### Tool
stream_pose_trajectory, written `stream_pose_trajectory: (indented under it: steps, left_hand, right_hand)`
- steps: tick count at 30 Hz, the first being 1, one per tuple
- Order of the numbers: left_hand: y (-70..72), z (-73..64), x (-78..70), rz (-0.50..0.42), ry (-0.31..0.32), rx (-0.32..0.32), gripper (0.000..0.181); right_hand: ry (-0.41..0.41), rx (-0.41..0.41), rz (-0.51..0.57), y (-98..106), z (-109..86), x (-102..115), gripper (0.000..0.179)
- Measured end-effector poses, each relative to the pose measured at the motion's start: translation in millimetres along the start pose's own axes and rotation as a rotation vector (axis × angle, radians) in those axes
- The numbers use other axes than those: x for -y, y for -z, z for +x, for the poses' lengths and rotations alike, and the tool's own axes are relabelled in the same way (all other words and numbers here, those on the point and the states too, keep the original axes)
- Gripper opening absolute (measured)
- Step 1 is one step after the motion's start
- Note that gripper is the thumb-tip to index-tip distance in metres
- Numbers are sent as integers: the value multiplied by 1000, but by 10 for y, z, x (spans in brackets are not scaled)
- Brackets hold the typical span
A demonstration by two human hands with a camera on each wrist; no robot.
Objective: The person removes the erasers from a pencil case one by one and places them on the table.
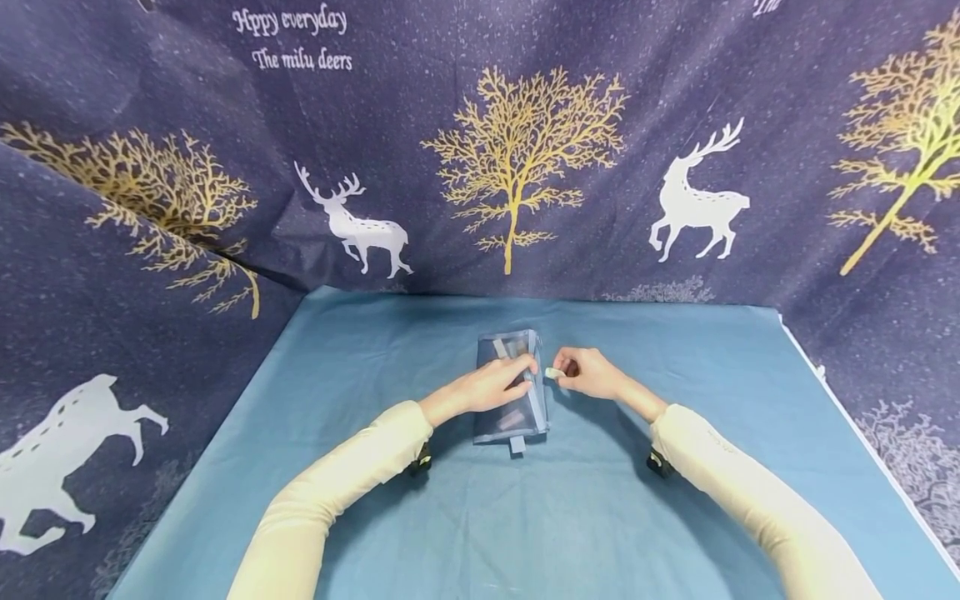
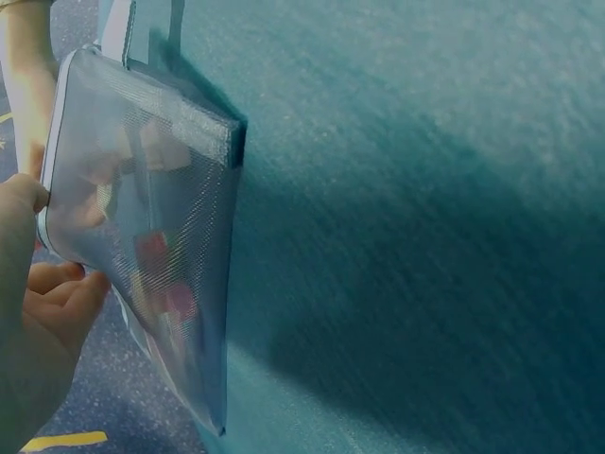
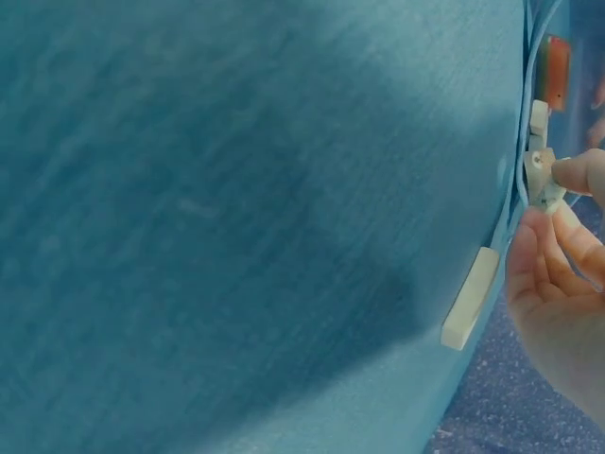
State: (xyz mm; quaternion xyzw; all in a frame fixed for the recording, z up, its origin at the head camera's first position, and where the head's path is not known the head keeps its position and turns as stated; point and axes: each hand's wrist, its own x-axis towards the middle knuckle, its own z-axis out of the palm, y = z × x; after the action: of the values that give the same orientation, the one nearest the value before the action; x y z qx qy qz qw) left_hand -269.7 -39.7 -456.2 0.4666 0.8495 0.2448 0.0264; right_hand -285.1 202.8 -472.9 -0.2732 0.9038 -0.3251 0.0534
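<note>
A translucent mesh zip pouch (image 1: pixel 498 423) lies on the blue cloth with small items showing through it. The left hand (image 1: pixel 491 385) lies over the pouch and holds its zip edge; in the left wrist view, the fingers (image 2: pixel 71 298) bend at that raised edge. Just right of the pouch, the right hand (image 1: pixel 592 372) pinches a small pale piece (image 1: pixel 554 372) between thumb and fingertips. In the right wrist view, that pinch is at the pouch's edge, and the piece is partly covered by the fingers. A long whitish block (image 3: pixel 470 298) lies beside the edge, below the hand.
A red-orange item (image 3: pixel 555 74) shows at the pouch in the right wrist view. Through the mesh, red and pink pieces (image 2: pixel 175 301) are visible. The blue cloth (image 1: pixel 555 533) covers the table, and a dark curtain (image 1: pixel 450 225) printed with deer and trees hangs behind.
</note>
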Motion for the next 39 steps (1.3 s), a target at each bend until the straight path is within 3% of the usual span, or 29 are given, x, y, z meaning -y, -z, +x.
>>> stream_pose_trajectory:
  steps: [4, 15, 39]
  left_hand:
    - [6, 0, -9, -7, 12, 16, 26]
    - [47, 10, -2, -2, 8, 9, 28]
    - [81, -34, 12, 6, 57, 26, 30]
  right_hand:
    - [-14, 1, 5, -4, -2, -10, 10]
    - [-6, -114, -60, 37, 39, -23, 10]
    - [-159, -100, -145, 160, 30, 7, 12]
